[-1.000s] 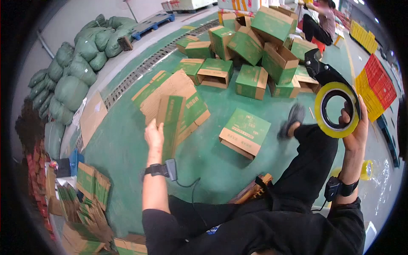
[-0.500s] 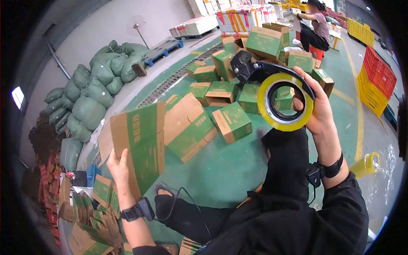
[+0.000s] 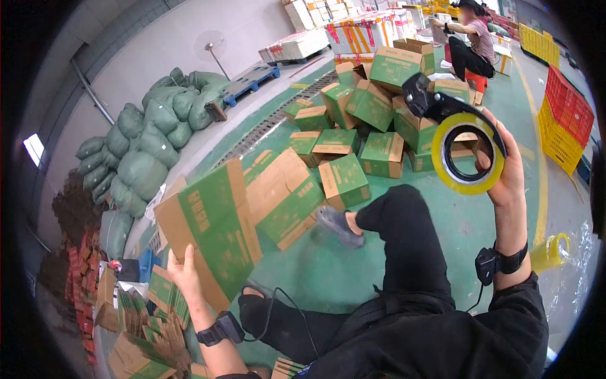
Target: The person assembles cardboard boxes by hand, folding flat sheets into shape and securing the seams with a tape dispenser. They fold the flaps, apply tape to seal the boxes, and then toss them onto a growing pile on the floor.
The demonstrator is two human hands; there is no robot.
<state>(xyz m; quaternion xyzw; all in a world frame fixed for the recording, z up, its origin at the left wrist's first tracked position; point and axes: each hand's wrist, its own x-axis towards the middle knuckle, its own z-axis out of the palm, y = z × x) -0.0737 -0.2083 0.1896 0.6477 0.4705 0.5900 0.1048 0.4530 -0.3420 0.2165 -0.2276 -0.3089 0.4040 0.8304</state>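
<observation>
My right hand (image 3: 505, 161) is wrapped round a black tape dispenser (image 3: 445, 104) loaded with a roll of yellow tape (image 3: 446, 165), held up at the right. At the left, my left hand (image 3: 186, 271) holds the lower left edge of a green and brown cardboard carton (image 3: 218, 227), with its fingers partly behind the board. The carton looks flattened and stands tilted. Beside it another green and brown carton (image 3: 284, 196) lies on the floor.
Several formed cartons (image 3: 344, 180) are heaped ahead. Folded cardboard (image 3: 145, 322) stands at the lower left. Green sacks (image 3: 144, 170) line the wall. A person (image 3: 476, 47) sits at the back right near a red and yellow crate (image 3: 565, 120). A yellow tape roll (image 3: 550, 252) lies at right.
My right hand and the dispenser have moved right and down in view. The carton in my left hand has tilted. A foot now shows near the middle, and the leg's pose has changed.
</observation>
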